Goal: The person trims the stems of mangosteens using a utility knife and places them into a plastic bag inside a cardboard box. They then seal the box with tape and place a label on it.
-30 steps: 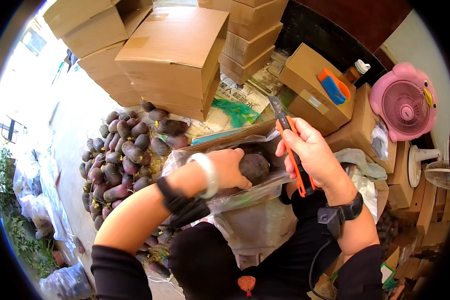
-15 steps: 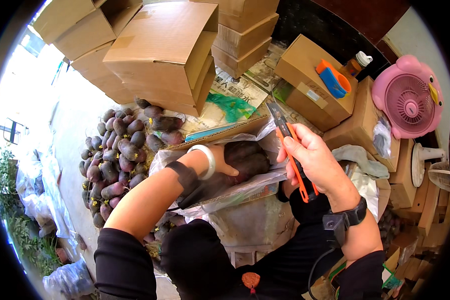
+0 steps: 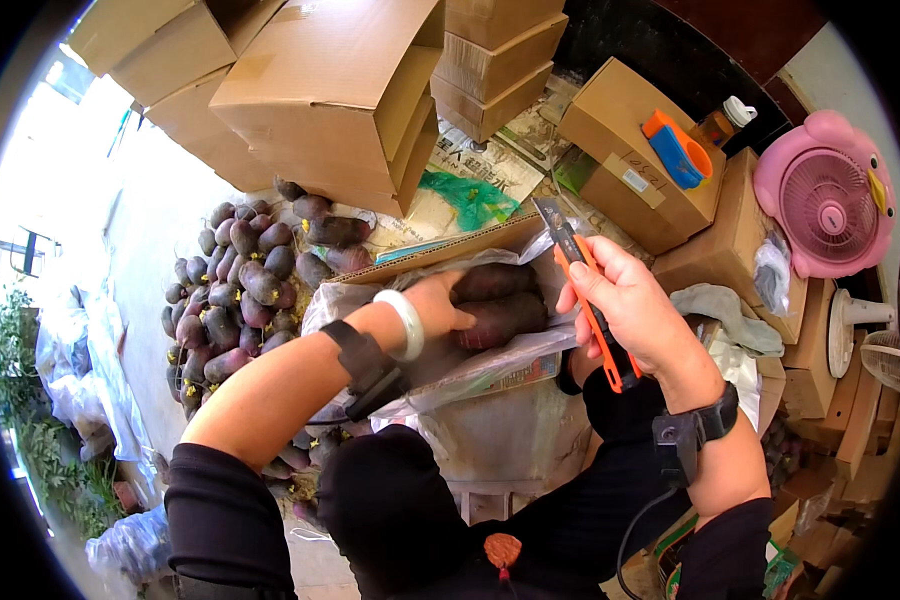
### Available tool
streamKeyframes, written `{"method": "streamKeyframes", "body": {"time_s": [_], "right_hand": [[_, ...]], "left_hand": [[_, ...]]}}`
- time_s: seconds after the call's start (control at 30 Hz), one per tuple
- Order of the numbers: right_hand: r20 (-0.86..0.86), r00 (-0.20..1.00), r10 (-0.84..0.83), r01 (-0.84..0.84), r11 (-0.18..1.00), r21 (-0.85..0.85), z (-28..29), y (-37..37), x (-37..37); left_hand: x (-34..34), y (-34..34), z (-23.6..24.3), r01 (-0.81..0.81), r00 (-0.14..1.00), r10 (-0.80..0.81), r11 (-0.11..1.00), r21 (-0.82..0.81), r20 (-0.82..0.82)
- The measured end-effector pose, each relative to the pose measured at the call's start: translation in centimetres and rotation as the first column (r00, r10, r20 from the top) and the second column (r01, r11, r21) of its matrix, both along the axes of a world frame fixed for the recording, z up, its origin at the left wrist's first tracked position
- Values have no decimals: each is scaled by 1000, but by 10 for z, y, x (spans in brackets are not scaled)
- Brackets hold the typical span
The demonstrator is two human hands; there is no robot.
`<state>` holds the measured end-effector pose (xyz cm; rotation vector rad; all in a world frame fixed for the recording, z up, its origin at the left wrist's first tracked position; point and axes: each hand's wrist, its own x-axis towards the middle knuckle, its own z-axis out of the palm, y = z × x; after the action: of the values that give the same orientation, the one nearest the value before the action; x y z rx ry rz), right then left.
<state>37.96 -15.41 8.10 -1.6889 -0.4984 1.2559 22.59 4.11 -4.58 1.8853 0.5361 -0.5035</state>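
Two roots [image 3: 505, 320], apparently below box rim [image 3: 452, 248]

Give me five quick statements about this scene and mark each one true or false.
1. The right hand grips an orange-and-black utility knife. True.
2. A pale bangle circles the right wrist. False: the pale bangle is on the left wrist.
3. The left hand reaches into the open box. True.
4. The vegetable pile lies to the right of the open box. False: the vegetable pile lies to its left.
5. Clear plastic lines the open box. True.
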Motion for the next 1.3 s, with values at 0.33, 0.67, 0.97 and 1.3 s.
{"method": "streamKeyframes", "body": {"time_s": [0.33, 0.67, 0.97, 1.3], "right_hand": [[16, 1000, 10, -10, 1000, 16, 5, 9, -10], [66, 994, 86, -88, 996, 32, 14, 37, -41], [82, 986, 148, -150, 989, 15, 15, 47, -70], [110, 988, 106, -112, 993, 48, 17, 55, -76]], "left_hand": [[27, -15, -19, 309, 947, -317, 868, 389, -45], [-13, 8, 87, 297, 945, -319, 931, 213, 78], [-270, 61, 36, -769, 612, 635, 618, 166, 470], [-346, -94, -164, -787, -353, 752, -560, -257, -557]]}}
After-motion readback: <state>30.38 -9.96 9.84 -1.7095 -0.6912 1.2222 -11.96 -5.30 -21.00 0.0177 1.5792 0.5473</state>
